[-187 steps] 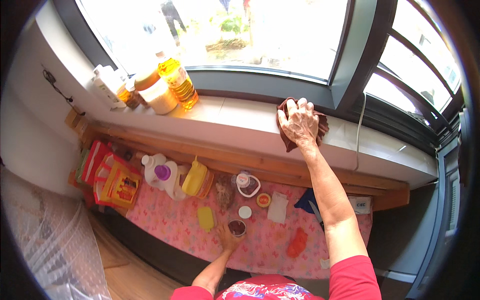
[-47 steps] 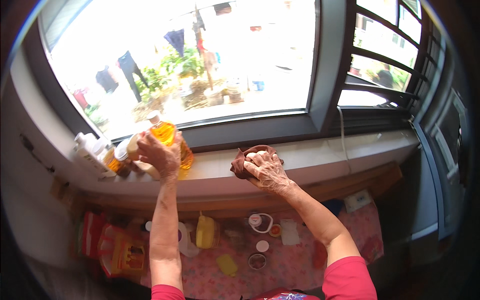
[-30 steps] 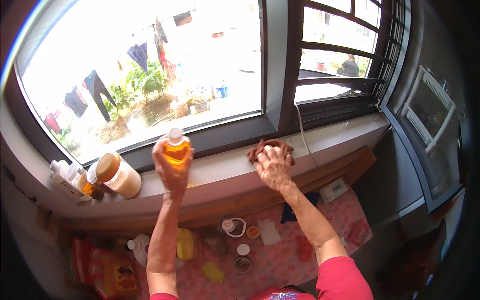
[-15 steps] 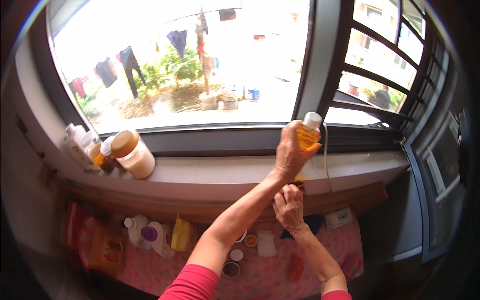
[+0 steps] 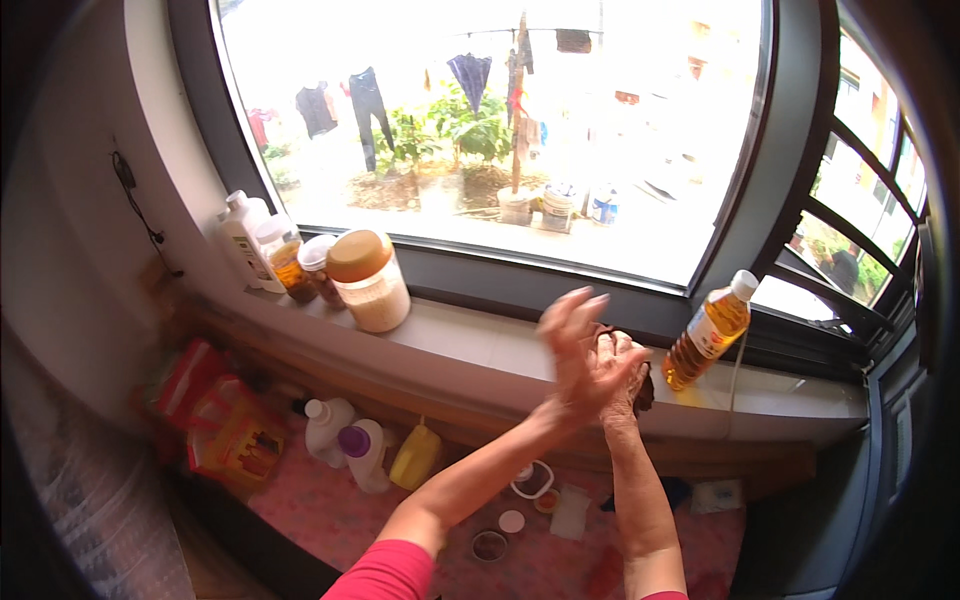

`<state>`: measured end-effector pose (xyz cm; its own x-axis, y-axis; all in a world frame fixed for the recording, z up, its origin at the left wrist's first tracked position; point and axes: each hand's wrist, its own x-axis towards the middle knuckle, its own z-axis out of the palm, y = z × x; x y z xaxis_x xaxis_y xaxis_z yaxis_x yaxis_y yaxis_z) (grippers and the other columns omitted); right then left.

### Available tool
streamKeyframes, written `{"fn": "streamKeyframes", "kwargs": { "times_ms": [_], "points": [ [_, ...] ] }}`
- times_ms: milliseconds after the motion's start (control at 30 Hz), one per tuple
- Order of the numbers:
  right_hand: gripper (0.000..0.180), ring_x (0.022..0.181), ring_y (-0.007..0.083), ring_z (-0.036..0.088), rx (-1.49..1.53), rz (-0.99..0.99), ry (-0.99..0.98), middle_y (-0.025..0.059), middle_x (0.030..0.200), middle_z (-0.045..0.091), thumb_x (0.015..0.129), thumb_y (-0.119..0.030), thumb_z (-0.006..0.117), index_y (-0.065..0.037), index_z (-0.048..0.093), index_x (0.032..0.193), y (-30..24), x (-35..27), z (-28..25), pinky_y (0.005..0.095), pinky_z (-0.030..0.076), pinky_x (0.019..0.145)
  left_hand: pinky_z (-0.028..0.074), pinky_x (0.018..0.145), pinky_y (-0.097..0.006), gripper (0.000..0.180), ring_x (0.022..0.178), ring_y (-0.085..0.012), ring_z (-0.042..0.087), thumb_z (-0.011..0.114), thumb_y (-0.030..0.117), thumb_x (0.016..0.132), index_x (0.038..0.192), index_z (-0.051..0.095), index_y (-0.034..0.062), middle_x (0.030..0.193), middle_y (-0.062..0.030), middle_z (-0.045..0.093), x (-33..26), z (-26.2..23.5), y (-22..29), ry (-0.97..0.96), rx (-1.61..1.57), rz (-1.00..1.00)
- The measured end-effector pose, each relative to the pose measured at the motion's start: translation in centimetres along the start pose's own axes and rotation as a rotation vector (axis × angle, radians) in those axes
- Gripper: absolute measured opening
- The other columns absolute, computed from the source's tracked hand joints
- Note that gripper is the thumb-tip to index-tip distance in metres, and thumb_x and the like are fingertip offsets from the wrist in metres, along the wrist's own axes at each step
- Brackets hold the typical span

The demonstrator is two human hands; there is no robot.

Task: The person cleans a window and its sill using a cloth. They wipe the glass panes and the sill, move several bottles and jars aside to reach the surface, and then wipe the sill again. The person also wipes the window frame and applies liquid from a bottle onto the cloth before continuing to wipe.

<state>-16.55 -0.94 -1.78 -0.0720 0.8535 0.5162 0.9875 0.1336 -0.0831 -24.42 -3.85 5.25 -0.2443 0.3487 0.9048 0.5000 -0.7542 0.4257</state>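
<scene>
My left hand (image 5: 574, 342) is in the air above the white window sill (image 5: 470, 345), fingers spread and blurred, holding nothing. It crosses in front of my right hand (image 5: 622, 382), which rests on a dark brown cloth (image 5: 643, 390) on the sill. A plastic bottle of amber oil with a white cap (image 5: 706, 334) stands upright on the sill just right of both hands, apart from them.
At the sill's left end stand a white bottle (image 5: 241, 236), two small jars and a big jar with an orange lid (image 5: 369, 281). Below is a pink patterned counter (image 5: 330, 505) with white bottles, a yellow bottle (image 5: 415, 456), red packets (image 5: 215, 422) and small bowls. Window bars are at the right.
My left hand carried the oil bottle from the left group of jars to the sill's right end, set it down and let go. My right hand stayed with the cloth.
</scene>
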Motion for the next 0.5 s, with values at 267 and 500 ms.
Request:
{"fn": "streamKeyframes", "kwargs": {
  "times_ms": [267, 500],
  "points": [
    [0.027, 0.109, 0.0329, 0.048, 0.267, -0.302, -0.026, 0.0137, 0.119, 0.051, 0.085, -0.02, 0.054, -0.005, 0.063, 0.105, -8.5, 1.1, 0.3, 0.047, 0.043, 0.088, 0.031, 0.106, -0.047, 0.096, 0.122, -0.0326, 0.037, 0.089, 0.021, 0.062, 0.135, 0.029, -0.0006, 0.131, -0.0182, 0.036, 0.6, -20.0, -15.4, 0.326, 0.627, -0.388],
    [0.026, 0.113, 0.0301, 0.048, 0.361, -0.47, -0.05, 0.0082, 0.122, 0.052, 0.085, -0.025, 0.06, -0.011, 0.062, 0.107, -8.6, 0.9, 0.2, 0.0472, 0.044, 0.087, 0.036, 0.106, -0.039, 0.104, 0.123, -0.0279, 0.043, 0.088, 0.014, 0.058, 0.14, 0.026, 0.0006, 0.133, -0.0168, 0.038, 3.7, -21.4, -18.5, 0.238, 0.31, -0.44]
  ]
}}
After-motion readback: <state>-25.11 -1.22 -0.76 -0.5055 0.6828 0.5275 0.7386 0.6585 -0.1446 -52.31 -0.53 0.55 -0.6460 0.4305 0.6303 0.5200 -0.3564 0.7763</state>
